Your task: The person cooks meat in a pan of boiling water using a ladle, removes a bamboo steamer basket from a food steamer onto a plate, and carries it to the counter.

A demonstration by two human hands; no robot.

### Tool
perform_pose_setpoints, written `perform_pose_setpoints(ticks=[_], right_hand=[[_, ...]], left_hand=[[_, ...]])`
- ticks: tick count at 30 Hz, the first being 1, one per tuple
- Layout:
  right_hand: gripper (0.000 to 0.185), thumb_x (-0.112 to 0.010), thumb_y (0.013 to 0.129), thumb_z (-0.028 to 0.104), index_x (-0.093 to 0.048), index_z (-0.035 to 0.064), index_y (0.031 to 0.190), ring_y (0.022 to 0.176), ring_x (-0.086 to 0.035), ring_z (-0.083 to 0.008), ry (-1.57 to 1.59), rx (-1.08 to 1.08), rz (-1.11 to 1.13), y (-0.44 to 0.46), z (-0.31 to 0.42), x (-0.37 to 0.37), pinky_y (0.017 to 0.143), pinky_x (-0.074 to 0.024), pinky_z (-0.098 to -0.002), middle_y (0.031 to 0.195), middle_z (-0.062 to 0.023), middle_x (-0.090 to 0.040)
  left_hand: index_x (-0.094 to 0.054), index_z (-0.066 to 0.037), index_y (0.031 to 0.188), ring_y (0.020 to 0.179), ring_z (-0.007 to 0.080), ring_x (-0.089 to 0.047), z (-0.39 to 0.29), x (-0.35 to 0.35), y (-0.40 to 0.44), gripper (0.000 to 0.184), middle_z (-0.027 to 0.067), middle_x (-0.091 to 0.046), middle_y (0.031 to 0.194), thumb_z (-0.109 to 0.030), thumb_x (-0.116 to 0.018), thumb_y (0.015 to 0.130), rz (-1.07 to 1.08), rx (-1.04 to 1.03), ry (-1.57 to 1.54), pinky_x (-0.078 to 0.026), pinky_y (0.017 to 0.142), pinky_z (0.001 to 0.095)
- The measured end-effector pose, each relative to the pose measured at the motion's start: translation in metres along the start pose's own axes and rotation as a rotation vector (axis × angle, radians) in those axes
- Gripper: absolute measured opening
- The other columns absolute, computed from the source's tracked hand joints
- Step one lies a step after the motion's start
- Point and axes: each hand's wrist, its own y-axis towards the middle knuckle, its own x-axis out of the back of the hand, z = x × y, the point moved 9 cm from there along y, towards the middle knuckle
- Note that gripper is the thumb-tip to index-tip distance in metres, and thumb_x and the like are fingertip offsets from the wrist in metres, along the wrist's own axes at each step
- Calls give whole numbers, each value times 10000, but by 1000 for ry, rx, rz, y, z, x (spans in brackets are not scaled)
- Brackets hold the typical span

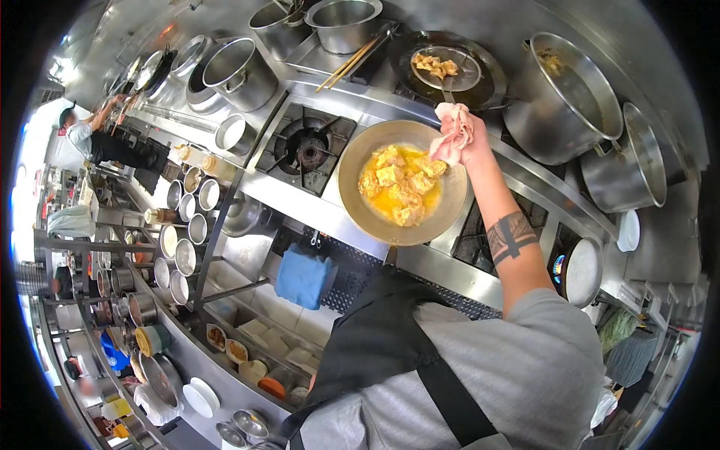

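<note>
My right hand [474, 142] is closed around a folded pink cloth [453, 133], at the right rim of a wide pan. From the cloth a handle runs up to a round skimmer [466, 81], which carries golden fried pieces [435, 66] over a dark wok [489, 90]. Below the hand is the wide pan [358, 210], holding chunky battered pieces [405, 187] in yellow liquid. Its handle points down towards the apron [375, 322]. My left hand does not show.
A bare gas burner [309, 150] is left of the pan. Wooden chopsticks [346, 66] lie behind it. Tall pots [566, 105] stand at the right, near a small frying pan [583, 270] over a blue flame. A blue cloth [302, 277] hangs in front. Another person [94, 139] works far left.
</note>
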Motion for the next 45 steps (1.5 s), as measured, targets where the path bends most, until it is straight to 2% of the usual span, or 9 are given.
perform_pose_setpoints(ticks=[4,22,26,28,29,32,34,40,45], right_hand=[[174,-574,955,180,-539,18,903,609,-563,-144,-509,248,113,10,21,-22,536,-486,-269,766,-66,-559],[179,-509,921,158,-574,78,775,707,-617,-248,-54,-8,644,241,-73,-233,614,-527,-379,760,-97,-598],[150,-563,888,191,-575,104,766,566,-534,-180,-360,40,286,289,-94,-244,530,-449,-342,707,-73,-574],[158,-561,902,185,-639,60,845,513,-491,-148,-500,-268,700,261,-119,-248,487,-436,-326,709,-53,-577],[261,-573,931,231,-665,0,1007,502,-459,-97,-577,-68,482,199,-126,-263,448,-398,-288,695,-19,-565],[431,-360,1083,310,-505,-19,1321,404,-374,-49,-502,-585,950,17,-185,-282,466,-399,-259,655,13,-527],[550,-255,1087,469,-384,76,1449,378,-389,-142,-583,-502,576,-51,-205,-241,603,-502,-342,1212,-134,-635],[781,-401,912,791,-428,154,1363,574,-570,-213,-70,-1713,461,-342,-349,-129,497,-456,-244,906,-159,-611],[438,-491,1054,354,-513,-5,1303,982,-659,-205,-1276,-856,769,-461,-414,-55,792,-570,-355,1167,-152,-624]], left_hand=[[-700,-19,1147,989,332,-700,-2,1,2,391,221,-722,1016,-341,-605,946,-15,-15,-5,-510,840,394],[-731,0,1043,850,254,-703,42,-56,-43,307,162,-735,880,-263,-611,937,-129,24,21,-523,766,368],[-747,-2,937,708,162,-632,-74,-24,-139,244,64,-695,765,-200,-605,927,-146,311,-241,-506,665,334],[-754,-45,897,704,210,-656,-61,-31,-133,180,78,-701,771,-131,-598,871,-233,185,-204,-518,661,374],[-757,-92,862,765,287,-688,-80,-45,-125,179,114,-710,814,-90,-595,785,-300,-494,306,-534,685,427],[-725,-52,922,890,381,-680,-31,-101,-90,254,185,-716,918,-239,-560,876,-302,-386,121,-527,758,499],[-695,9,977,909,428,-665,-88,-81,-119,393,265,-690,953,-331,-502,938,-115,-10,-184,-510,826,521],[-699,-61,1148,1027,251,-672,-158,-49,-170,340,118,-718,1092,-328,-540,1010,-242,-468,-603,-507,916,387],[-165,-179,1599,1328,207,-457,-185,-50,-258,739,46,-341,1566,-563,-434,1028,-67,-733,-1418,-519,959,413]])
